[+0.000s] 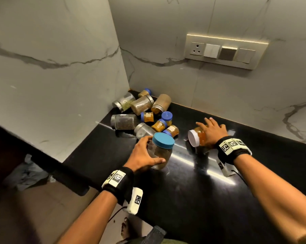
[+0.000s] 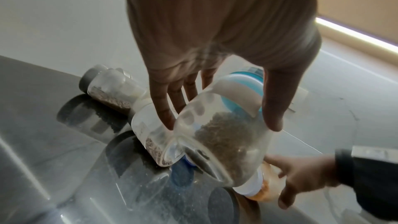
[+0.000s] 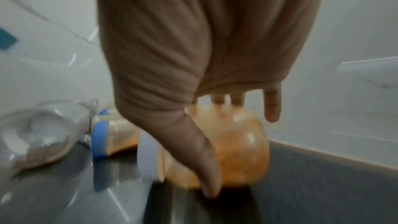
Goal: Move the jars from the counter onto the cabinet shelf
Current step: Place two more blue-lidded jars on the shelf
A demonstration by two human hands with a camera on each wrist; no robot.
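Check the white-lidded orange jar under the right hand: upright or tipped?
Tipped: the white-lidded orange jar lies on its side, lid facing sideways, on the black counter.

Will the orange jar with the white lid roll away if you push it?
Probably: the orange jar lies on its side on the shiny black counter. Its round body looks smooth, maybe slippery. The right hand wraps over it, likely stopping it.

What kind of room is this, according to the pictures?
Most likely a home kitchen: a black counter in a marble-look wall corner, a heap of spice jars on it, and a wall socket panel.
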